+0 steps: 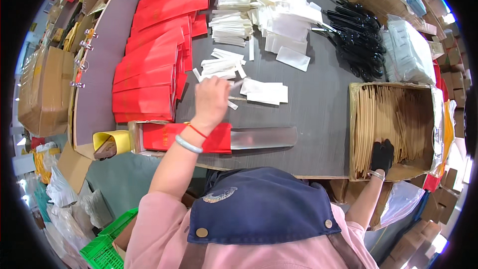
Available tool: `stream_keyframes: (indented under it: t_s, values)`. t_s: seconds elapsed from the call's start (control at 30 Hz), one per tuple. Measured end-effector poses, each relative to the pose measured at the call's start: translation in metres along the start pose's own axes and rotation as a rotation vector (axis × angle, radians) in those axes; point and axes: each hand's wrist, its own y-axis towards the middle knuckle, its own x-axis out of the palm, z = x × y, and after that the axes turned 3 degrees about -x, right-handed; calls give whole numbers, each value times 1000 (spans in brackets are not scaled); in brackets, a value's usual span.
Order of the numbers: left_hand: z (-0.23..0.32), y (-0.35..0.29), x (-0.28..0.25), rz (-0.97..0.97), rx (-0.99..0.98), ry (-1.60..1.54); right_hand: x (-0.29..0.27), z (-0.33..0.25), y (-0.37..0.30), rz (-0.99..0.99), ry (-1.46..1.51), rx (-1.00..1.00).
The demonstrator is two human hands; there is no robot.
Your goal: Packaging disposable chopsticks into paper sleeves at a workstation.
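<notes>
My left hand [213, 97], bare with a pale bangle and a red cord, hovers over the table beside a small pile of white paper packets [219, 67]. Its fingers are curled together and slightly blurred; a thin strip shows at the fingertips, too smeared to name. White rectangular packets [264, 92] lie just right of it. Below the wrist, a red paper sleeve [214, 139] sits at a clear plastic tray [264, 138]. My right hand [382, 157], in a black glove, reaches into a cardboard box [354, 134], fingers stretched against upright thin tan pieces [378, 114].
Overlapping red sleeves [149, 74] line the left, beside a grey side panel [102, 55]. More white packets [289, 20] lie at the back. Black plastic utensils [356, 40] and a clear bag of white packs [408, 50] lie far right. A green crate [107, 244] stands below left.
</notes>
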Motion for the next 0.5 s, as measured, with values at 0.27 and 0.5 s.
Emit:
stream_keyframes:
  t_s: [0.27,0.5]
  values:
    - [48,10,29,-54,71,-224,6,7,7,-73,-100,-115]
    - [44,13,28,-107,76,-270,6,17,17,-178,-216,-79]
